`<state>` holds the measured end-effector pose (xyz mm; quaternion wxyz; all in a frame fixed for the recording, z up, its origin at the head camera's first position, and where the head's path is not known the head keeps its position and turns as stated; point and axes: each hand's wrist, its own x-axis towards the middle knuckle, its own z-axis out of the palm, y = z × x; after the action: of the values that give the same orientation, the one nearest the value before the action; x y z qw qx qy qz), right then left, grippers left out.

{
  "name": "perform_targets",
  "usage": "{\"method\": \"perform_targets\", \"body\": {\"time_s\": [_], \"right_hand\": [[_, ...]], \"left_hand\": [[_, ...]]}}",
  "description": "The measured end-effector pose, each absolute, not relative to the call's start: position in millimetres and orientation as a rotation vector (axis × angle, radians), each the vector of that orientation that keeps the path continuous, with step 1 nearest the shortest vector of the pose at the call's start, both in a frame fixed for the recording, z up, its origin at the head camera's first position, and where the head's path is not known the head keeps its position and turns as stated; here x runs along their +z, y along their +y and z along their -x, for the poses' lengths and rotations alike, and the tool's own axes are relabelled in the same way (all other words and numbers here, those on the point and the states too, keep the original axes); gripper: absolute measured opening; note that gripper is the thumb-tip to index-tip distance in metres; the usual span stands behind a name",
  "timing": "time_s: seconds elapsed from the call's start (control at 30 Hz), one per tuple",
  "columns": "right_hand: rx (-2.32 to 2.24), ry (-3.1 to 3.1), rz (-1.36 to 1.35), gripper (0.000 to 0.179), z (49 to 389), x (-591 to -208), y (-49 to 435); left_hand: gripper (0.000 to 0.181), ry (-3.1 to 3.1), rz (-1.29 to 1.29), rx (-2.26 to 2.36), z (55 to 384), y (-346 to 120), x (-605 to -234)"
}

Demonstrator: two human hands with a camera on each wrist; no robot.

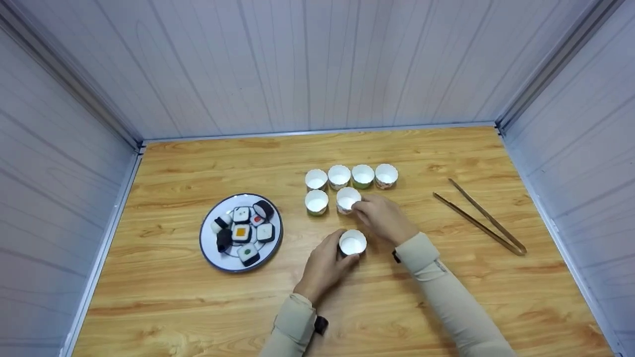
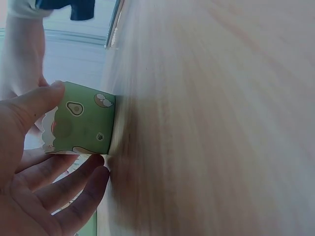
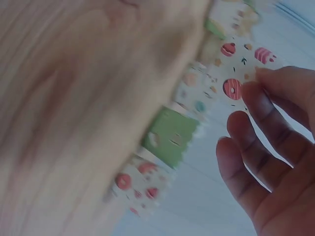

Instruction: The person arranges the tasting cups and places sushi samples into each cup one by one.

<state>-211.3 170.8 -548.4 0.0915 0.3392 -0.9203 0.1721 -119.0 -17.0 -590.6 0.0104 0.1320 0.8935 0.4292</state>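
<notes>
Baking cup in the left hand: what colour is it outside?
The baking cup is green with an avocado print, best seen in the left wrist view.

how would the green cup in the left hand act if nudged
The green cup is probably light, as it looks empty and thin-rimmed. Being upright, it would likely slide rather than roll. Undented in the left hand, it seems fairly stiff.

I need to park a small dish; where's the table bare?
The table is bare on the near side of the plate, behind it toward the back wall, and between the tongs and cups. Crowded: mid-table, where the left hand and right hand hold cups.
</notes>
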Motion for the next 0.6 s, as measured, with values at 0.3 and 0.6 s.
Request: {"method": "perform_targets", "body": {"time_s": [0.3,0.6], "right_hand": [[0.458,-2.805,-0.971,0.01,222.6,-560.6,163.0],[0.475,-2.792,-0.953,0.007,224.9,-564.7,158.7]], "left_hand": [[0.063,2.786,-0.402,1.34,118.7,-16.4,-589.8],[0.063,2.775,-0.382,1.326,118.6,-16.2,-589.5]]}}
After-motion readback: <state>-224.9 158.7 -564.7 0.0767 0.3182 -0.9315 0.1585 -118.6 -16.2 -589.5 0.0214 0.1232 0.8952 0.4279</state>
